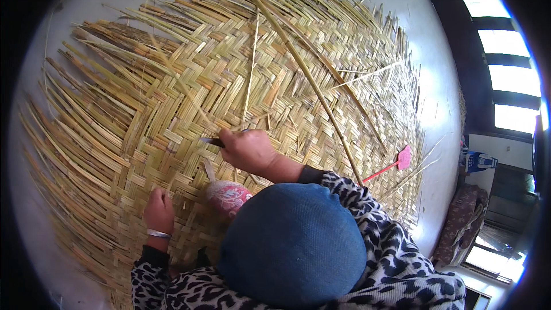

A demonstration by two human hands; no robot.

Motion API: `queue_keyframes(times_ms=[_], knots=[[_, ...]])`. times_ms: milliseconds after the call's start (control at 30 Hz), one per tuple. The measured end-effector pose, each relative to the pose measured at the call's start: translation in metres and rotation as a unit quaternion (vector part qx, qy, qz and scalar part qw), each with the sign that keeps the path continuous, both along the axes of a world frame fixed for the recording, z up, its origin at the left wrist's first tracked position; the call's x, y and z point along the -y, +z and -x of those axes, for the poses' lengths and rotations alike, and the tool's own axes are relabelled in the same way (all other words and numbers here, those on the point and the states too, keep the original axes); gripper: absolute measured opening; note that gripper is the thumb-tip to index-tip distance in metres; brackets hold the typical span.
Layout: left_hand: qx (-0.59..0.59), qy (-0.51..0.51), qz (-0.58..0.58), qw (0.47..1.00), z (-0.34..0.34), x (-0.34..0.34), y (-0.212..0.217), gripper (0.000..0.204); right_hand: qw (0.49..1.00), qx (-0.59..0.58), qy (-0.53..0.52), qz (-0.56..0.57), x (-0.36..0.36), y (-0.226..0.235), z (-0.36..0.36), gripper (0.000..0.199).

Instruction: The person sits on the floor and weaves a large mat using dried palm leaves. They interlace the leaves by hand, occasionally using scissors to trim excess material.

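On floor, woven reed mat (241, 80) spreading ahead of both hands. Right hand (248, 150) gripping dark blade (211, 141), pointing left; left hand (159, 211) pressing flat on weave, nearer body.

blue-white carton (480, 162) at right wall

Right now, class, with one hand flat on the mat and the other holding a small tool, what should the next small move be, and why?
Probably slide the tool under the next strip. The right hand holds its tip low against the woven mat, and the left hand presses the weave flat close by, steadying it.
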State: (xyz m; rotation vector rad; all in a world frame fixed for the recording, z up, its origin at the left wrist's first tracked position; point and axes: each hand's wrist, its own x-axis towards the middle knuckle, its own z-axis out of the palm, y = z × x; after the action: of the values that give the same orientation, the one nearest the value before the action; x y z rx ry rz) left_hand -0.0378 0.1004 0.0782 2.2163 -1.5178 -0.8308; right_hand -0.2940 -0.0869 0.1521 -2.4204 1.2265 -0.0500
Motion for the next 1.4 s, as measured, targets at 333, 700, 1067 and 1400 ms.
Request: queue_keyframes(times_ms=[333, 700, 1067, 1400], knots=[[-0.157, 0.262, 0.068, 0.950, -0.204, 0.022, 0.034, 0.013, 0.991, 0.108, -0.064, -0.035, -0.011, -0.021, 0.014, 0.025], [-0.298, 0.570, 0.347, 0.683, -0.603, -0.112, 0.213, 0.018, 0.950, 0.291, 0.055, -0.096, -0.006, -0.013, -0.033, 0.022], [-0.551, 0.440, 0.321, 0.632, -0.210, 0.149, 0.150, 0.019, 0.907, 0.365, 0.179, -0.109, -0.004, 0.007, -0.112, 0.028], [-0.604, 0.374, 0.178, 0.681, -0.100, 0.146, 0.167, 0.030, 0.913, 0.253, 0.315, -0.062, -0.002, 0.050, -0.104, 0.024]])
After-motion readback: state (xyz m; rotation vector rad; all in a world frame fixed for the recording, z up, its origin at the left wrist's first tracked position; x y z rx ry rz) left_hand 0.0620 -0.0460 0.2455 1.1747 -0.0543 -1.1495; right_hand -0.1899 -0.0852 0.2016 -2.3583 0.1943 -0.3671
